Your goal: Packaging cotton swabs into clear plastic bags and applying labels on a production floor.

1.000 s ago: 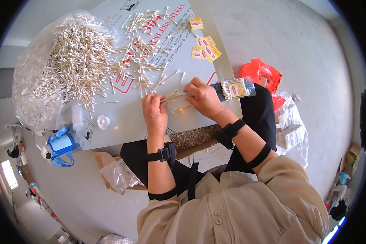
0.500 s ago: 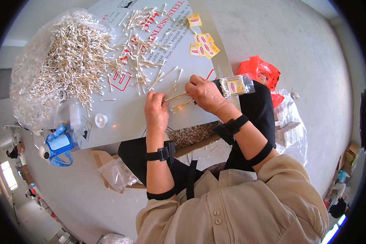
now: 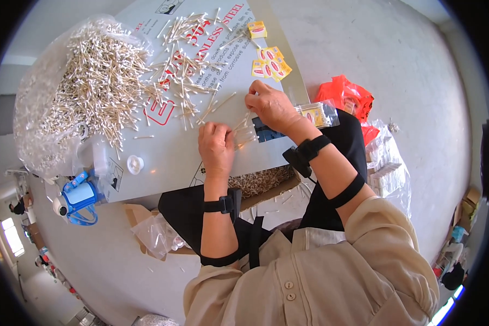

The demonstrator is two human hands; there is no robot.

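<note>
My left hand [image 3: 217,146] is closed near the table's front edge, with blurred cotton swabs [image 3: 240,125] reaching from its fingertips toward my right hand. A clear, shiny patch beside them is hard to make out. My right hand [image 3: 273,107] is raised further back, its thumb and fingers pinched together; whatever lies between them is hidden. Beside my right wrist, at the table's right edge, lies a clear packet [image 3: 313,115] of swabs with a yellow label. A dark flat object [image 3: 266,132] shows below that hand. Loose swabs [image 3: 187,100] are scattered further left.
A big plastic bag [image 3: 30,117] spills a heap of swabs [image 3: 100,76] at left. Yellow cards [image 3: 271,63] lie at the back right. A small white cup [image 3: 135,163] and blue bottle [image 3: 79,196] stand front left. Below the table is a cardboard box [image 3: 271,196] of swabs.
My right hand has moved back, away from my left hand, uncovering more of the dark flat object. My left hand has shifted slightly right and nearer to me.
</note>
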